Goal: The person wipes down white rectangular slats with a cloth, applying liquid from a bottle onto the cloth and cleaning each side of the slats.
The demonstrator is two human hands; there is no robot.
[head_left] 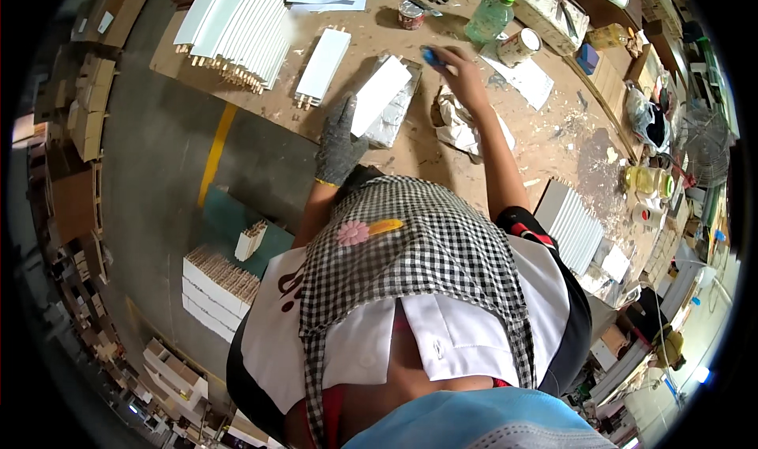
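My left hand, in a dark grey glove, grips the near left edge of a white board. The board lies tilted on a flat block with a grey, smeared covering. Beyond the board's far right end, my bare right hand pinches a small blue object; its kind is too small to make out. Left of the board lies a short stack of white slats with wooden pegs at the ends. A crumpled white cloth rests beneath my right forearm.
A large row of white slats stands at the far left of the bench. Farther back are a small tin, a green-capped bottle and a white tub. More slats lie right of my body. Pegged white pieces are stacked at lower left.
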